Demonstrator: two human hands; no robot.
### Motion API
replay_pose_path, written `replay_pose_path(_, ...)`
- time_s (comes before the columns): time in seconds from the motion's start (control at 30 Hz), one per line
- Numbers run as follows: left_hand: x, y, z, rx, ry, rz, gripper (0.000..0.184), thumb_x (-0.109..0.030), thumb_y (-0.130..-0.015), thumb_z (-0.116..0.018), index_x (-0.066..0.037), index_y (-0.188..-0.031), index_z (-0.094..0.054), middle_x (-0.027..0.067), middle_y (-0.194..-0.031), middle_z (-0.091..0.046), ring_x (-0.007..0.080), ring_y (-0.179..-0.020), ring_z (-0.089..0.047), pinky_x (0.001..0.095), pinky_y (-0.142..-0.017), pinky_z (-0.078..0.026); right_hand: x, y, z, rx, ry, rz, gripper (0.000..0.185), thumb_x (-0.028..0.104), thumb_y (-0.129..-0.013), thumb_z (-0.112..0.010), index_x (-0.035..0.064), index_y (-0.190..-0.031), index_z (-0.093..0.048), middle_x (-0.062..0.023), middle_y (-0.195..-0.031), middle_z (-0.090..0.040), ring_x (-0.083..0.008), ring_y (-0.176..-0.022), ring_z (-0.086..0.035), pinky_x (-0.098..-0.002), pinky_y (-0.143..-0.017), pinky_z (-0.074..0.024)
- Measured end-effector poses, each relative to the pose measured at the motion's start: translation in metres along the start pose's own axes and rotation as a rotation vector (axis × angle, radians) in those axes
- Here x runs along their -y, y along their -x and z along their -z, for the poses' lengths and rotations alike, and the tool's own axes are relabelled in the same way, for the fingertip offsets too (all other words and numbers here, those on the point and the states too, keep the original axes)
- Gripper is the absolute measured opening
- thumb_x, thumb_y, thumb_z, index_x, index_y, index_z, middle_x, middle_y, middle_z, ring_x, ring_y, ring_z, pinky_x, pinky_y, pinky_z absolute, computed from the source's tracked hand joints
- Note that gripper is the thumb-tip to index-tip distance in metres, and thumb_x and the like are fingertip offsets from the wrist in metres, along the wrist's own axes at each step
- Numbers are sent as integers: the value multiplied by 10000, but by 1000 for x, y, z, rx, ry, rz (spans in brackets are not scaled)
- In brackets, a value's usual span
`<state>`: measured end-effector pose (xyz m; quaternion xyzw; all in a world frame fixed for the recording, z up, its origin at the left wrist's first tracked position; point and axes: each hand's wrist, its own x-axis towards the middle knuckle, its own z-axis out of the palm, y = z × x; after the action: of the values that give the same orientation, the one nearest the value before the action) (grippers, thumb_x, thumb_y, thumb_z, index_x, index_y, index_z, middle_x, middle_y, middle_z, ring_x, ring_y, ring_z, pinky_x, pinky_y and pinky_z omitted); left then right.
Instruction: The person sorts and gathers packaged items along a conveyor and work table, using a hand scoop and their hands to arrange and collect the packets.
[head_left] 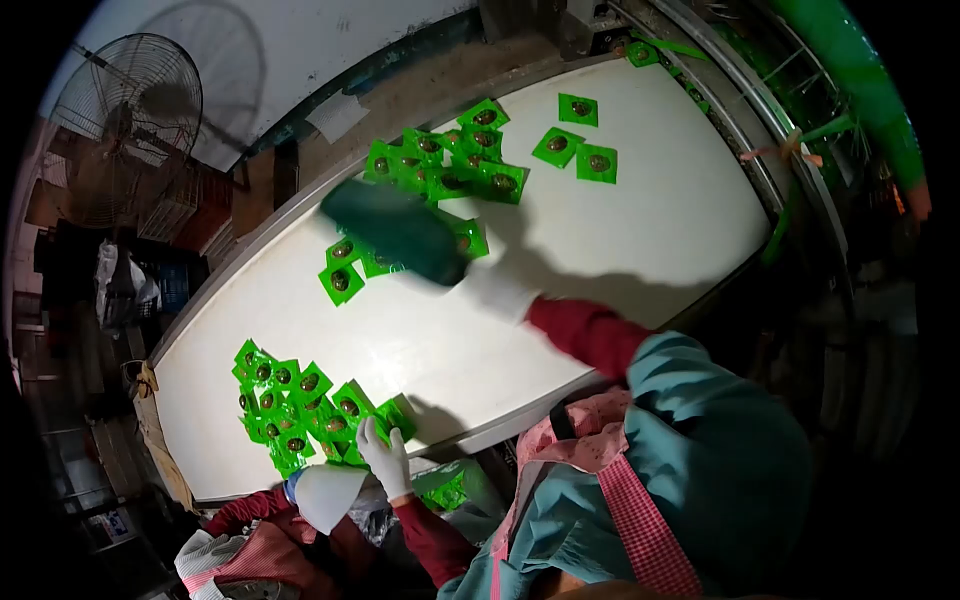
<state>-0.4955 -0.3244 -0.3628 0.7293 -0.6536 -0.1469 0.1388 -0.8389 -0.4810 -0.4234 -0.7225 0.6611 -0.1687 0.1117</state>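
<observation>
My right hand (500,292), in a white glove and blurred by motion, holds one end of a dark green oblong object (395,230). The object is smeared and I cannot make out what it is. It passes over green square packets (341,281) with round brown contents. My left hand (385,458), also in a white glove, has its fingers apart at the near edge of the white table (560,250). Its fingertips are beside or touching the right end of a heap of similar packets (285,376); whether they press on one is unclear.
A co-worker in a cap (325,495) leans at the table's near left edge. Three packets (557,147) lie apart at the far side. A metal rail (720,45) runs along the right end. A fan (125,120) stands at the left. Below my left hand is a plastic bag (455,488).
</observation>
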Motion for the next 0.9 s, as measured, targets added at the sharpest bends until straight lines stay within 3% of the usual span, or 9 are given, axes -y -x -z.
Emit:
replay_pose_path(0.07,-25,-4,4,-38,132,3,452,-91,-831,-647,8,-1247,-499,193,-1286,-474,351,-1214,-449,419,-1037,-354,-103,-12,60,187,605,-43,158,130,-811,-541,49,-899,-644,-87,-651,-585,-212,-540,-564,-392,-457,-445)
replay_pose_path(0.1,-36,-8,7,-65,184,2,419,-72,-849,-629,6,-1242,-508,181,-1279,-484,334,-1216,-455,408,-1043,-353,-165,-7,62,-17,717,-135,153,112,-832,-527,39,-884,-651,-121,-751,-634,-225,-557,-586,-400,-466,-457)
replay_pose_path(0.23,-44,-63,-5,-74,519,146,391,-48,-906,-565,13,-1287,-500,147,-1280,-516,244,-1216,-487,354,-1028,-382,-395,7,49,-7,649,-539,287,177,-941,-459,-39,-1129,-472,-233,-909,-646,-369,-735,-657,-460,-612,-516)
replay_pose_path(0.33,-62,-145,-26,-63,645,103,407,-140,-957,-526,31,-1321,-467,154,-1355,-486,244,-1242,-478,347,-1044,-376,-400,-14,54,-80,192,-629,369,245,-889,-530,19,-1144,-390,-254,-821,-634,-411,-755,-646,-520,-648,-503)
replay_pose_path(0.47,-73,-296,-89,-144,713,67,500,-241,-940,-552,52,-1331,-445,192,-1330,-498,270,-1236,-472,339,-1014,-377,-329,-61,29,165,242,-324,563,245,-872,-573,-3,-1313,-326,-222,-769,-629,-402,-670,-630,-497,-587,-500)
replay_pose_path(0.57,-104,-380,-118,-136,146,240,712,-514,-882,-532,-14,-1377,-429,227,-1325,-520,358,-1236,-481,375,-1012,-374,-236,-102,54,466,66,-298,582,281,-902,-544,-10,-1347,-308,-279,-908,-622,-428,-749,-624,-494,-665,-503)
replay_pose_path(0.63,-120,-424,-136,-40,165,282,773,-612,-854,-496,-72,-1401,-419,223,-1341,-513,369,-1228,-494,385,-1017,-375,-231,-108,29,335,-263,-213,565,283,-914,-530,-14,-1346,-320,-310,-1006,-600,-447,-907,-602,-458,-774,-494)
replay_pose_path(0.77,-140,-491,-183,92,757,-64,753,-586,-853,-545,-74,-1391,-423,208,-1291,-558,340,-1193,-540,378,-1013,-397,-212,-145,28,478,-556,-112,501,324,-902,-568,-56,-1208,-455,-306,-977,-605,-452,-925,-582,-448,-818,-460)
replay_pose_path(0.9,-186,-468,-161,119,538,-98,821,-611,-773,-634,-64,-1359,-456,214,-1254,-580,338,-1181,-550,385,-991,-423,-174,-174,49,616,-529,-132,471,297,-898,-571,-51,-1204,-483,-248,-1026,-620,-360,-941,-594,-397,-857,-456)
